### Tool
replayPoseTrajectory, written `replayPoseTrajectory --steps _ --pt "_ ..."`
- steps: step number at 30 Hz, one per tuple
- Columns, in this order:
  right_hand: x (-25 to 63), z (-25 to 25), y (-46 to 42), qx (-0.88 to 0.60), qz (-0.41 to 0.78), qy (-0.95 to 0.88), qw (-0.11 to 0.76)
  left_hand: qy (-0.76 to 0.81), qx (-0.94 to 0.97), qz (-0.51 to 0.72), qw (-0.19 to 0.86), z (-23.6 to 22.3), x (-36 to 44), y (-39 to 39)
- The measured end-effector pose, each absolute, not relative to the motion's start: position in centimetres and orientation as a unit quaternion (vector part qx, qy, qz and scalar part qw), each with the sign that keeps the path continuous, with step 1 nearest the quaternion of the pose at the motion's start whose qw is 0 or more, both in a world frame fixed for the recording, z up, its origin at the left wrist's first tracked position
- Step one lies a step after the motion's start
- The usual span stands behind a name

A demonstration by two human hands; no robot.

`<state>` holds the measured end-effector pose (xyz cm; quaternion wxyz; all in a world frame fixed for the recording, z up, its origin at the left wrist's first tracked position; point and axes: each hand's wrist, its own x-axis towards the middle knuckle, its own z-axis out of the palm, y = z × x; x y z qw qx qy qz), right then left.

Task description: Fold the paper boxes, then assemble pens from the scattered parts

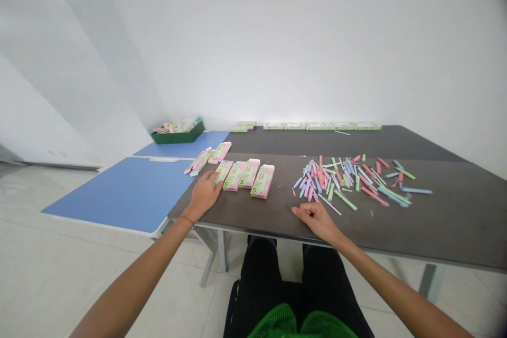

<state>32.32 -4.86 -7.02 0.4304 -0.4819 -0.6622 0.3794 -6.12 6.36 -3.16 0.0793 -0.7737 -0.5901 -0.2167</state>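
Cartons (249, 175), slim oblongs, lie by the left hand (206, 191).

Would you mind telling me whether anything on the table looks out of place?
One thin white stick lies by itself in front of the row of flat boxes, apart from the jumbled pastel pieces near the right hand. That scatter has pieces pointing every way, unlike the neat row. No damage is clear.

Front boxes (249, 173) lie left of sticks (357, 184) on the table (447, 222).
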Motion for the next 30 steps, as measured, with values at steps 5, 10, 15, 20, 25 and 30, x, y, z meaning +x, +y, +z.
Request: replayPoseTrajectory --steps 5,10,15,20,25,30 --pt "32.2 -6.9 -5.0 -0.484 0.376 -0.661 0.433 -0.630 -0.753 -0.183 0.062 -3.1 -5.7 6.0" --pt "32.2 -7.0 -4.9 -0.482 0.370 -0.664 0.435 -0.687 -0.706 -0.165 0.047 -3.0 -5.2 5.6" --pt "32.2 -7.0 -4.8 -0.486 0.368 -0.666 0.430 -0.731 -0.657 -0.183 0.015 -3.3 -5.7 6.3" --pt "32.2 -6.8 -5.0 -0.485 0.369 -0.665 0.430 -0.736 -0.627 -0.257 0.003 -3.0 -6.8 7.7" --pt "32.3 -6.9 -5.0 -0.480 0.374 -0.664 0.434 -0.718 -0.616 -0.319 0.054 -2.3 -7.0 6.8" --pt "32.4 -6.9 -4.9 -0.483 0.372 -0.661 0.438 -0.661 -0.689 -0.286 0.074 -2.4 -6.9 5.0"
